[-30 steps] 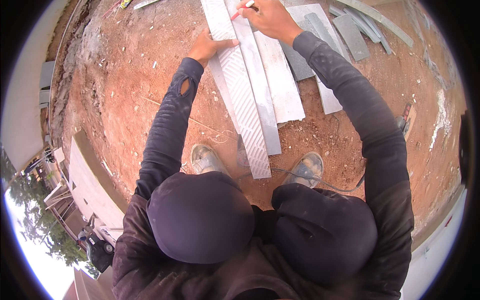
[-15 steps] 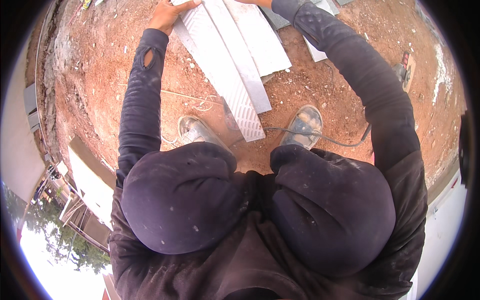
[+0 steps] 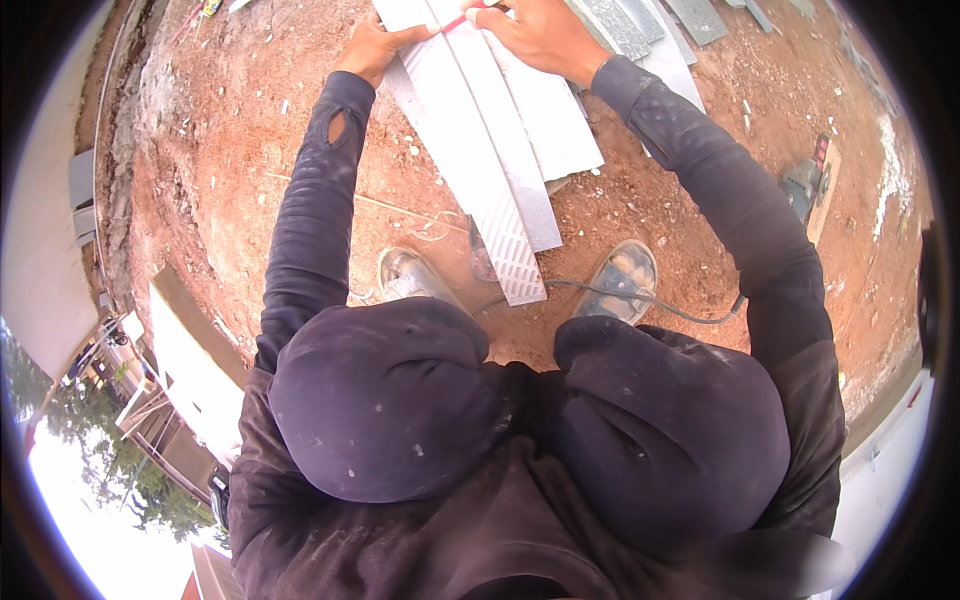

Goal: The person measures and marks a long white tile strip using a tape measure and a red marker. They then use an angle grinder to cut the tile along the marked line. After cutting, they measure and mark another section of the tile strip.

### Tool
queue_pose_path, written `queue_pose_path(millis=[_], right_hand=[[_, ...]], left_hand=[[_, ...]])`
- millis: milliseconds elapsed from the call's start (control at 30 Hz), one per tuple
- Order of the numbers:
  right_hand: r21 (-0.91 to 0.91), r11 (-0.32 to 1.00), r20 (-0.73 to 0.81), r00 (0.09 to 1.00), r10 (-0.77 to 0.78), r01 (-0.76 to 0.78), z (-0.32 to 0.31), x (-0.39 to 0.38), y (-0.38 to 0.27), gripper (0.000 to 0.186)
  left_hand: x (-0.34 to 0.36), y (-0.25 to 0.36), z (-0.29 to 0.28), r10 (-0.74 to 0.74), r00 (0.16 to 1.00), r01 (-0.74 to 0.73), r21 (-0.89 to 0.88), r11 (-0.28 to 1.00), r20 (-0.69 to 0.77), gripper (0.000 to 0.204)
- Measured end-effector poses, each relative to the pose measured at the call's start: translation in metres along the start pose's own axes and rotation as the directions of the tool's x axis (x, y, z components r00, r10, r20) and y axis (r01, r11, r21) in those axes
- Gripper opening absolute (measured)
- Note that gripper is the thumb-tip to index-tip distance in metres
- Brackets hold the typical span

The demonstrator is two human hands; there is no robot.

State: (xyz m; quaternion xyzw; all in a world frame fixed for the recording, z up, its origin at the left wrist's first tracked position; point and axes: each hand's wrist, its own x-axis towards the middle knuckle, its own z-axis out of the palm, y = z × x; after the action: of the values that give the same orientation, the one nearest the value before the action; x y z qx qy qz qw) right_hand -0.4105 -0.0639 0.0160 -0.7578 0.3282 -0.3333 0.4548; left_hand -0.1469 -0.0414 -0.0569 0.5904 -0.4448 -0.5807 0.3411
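A long, pale tile strip (image 3: 465, 160) with a slotted pattern at its near end slants down between my shoes. My left hand (image 3: 378, 48) grips its left edge, the thumb stretched over the top face. Another narrow pale strip (image 3: 540, 222) lies against its right side, and a wider white slab (image 3: 568, 145) sits beyond that. My right hand (image 3: 545, 38) is closed round a slim red pencil (image 3: 456, 21), whose tip lies on the strips close to my left thumb. The far ends of the strips run out of view.
Grey tile pieces (image 3: 697, 18) lie at the far right. A power tool (image 3: 802, 185) rests beside a board on the reddish dirt (image 3: 240, 160). A dark cable (image 3: 690, 317) crosses my right shoe (image 3: 622, 283). My left shoe (image 3: 408, 272) stands left of the strip.
My right hand has come in from the upper edge over the strips, and the red pencil now shows. The whole scene sits slightly lower and further right in view.
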Motion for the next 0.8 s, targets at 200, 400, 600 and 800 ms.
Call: queue_pose_path(millis=[200, 400, 600, 800], right_hand=[[-0.138, 0.989, -0.033, 0.997, -0.066, 0.06, 0.004, -0.022, 0.004, 0.024], [-0.172, 0.983, 0.015, 0.998, -0.062, 0.064, -0.001, -0.048, -0.013, 0.022], [-0.166, 0.98, 0.029, 0.994, -0.106, 0.11, 0.0, -0.076, -0.026, 0.021], [-0.147, 0.987, 0.05, 0.997, -0.063, 0.069, 0.0, -0.105, -0.034, 0.02]], left_hand=[[0.003, -0.006, -0.005, 0.005, 0.999, -0.005, 0.016, 1.0, -0.045, 0.061], [0.002, -0.006, -0.004, 0.025, 0.999, -0.024, 0.047, 0.999, -0.025, 0.063], [0.005, -0.011, -0.014, 0.049, 0.998, -0.045, 0.115, 0.992, -0.037, 0.066], [0.004, -0.003, 0.0, 0.114, 0.992, -0.113, 0.017, 0.993, -0.047, 0.052]])
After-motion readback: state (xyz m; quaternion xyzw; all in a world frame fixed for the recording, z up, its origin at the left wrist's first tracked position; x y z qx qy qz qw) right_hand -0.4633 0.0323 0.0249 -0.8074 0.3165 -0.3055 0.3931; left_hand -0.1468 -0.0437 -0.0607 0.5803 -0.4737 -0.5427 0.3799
